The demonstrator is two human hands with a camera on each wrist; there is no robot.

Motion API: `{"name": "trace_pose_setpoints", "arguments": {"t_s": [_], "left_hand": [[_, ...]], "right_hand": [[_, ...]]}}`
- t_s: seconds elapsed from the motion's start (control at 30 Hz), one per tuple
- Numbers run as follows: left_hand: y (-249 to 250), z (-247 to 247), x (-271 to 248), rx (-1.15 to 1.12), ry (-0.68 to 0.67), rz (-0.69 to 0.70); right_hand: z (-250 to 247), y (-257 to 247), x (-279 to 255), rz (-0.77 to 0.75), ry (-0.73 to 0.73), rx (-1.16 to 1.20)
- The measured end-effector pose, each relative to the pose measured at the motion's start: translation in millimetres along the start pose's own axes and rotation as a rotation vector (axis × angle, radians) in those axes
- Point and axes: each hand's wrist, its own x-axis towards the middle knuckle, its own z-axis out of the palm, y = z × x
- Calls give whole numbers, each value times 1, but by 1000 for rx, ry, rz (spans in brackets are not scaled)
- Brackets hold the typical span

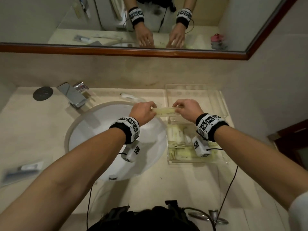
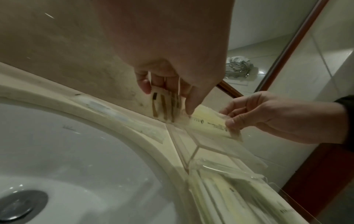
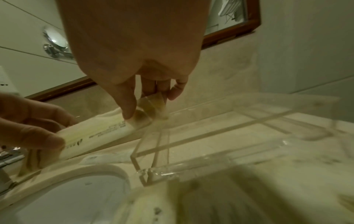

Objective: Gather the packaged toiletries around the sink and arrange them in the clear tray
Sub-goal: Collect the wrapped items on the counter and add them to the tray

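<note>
1. Head view: both hands hold one pale packet [image 1: 164, 112] level in the air, above the gap between sink [image 1: 93, 130] and clear tray [image 1: 221, 112]. L hand [image 1: 143, 111] pinches the packet's left end, R hand [image 1: 187, 110] the right end
2. Tray sits on the worktop [image 1: 166, 185] just right of the sink. Its near part is filled w/ pale packets [image 1: 176, 139]; the far part looks bare
3. Head view only: tap [image 1: 73, 95] at back left, a round dark cap [image 1: 42, 93] left of it, a wrapped item [image 1: 129, 97] on the worktop behind the sink, another blurred one [image 1: 21, 170] at near left. Mirror [image 1: 116, 22] above w/ both hands reflected
4. L wrist view: fingers [image 2: 143, 84] and thumb curl on a clear end of the packet [image 2: 208, 122], brown bars showing through it. R hand [image 2: 268, 118] grips the other end. Small print on the packet, too small to read. Drain [image 2: 19, 207] at bottom left, not seen from the head
5. R wrist view: thumb and fingers [image 3: 128, 104] pinch the clear end of the packet [image 3: 95, 134], just above the tray's [image 3: 210, 131] corner walls. L hand [image 3: 32, 128] wraps the far end. Tray contents blurred here
</note>
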Motion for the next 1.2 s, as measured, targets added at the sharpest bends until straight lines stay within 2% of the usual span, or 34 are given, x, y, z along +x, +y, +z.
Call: {"name": "trace_pose_setpoints", "arguments": {"t_s": [0.1,0.47,0.77,1.03,1.2], "left_hand": [[23,16,-6,-48,-49,25],[79,71,-40,23,-237,160],[81,88,-55,159,-378,236],[77,98,-58,343,-316,376],[68,108,-55,465,-431,311]], "right_hand": [[-7,23,-25,62,-17,36],[-15,91,-97,201,-196,99],[4,103,-122,157,-345,8],[16,113,-127,-15,-229,-227],[18,120,-127,3,-279,-358]]}}
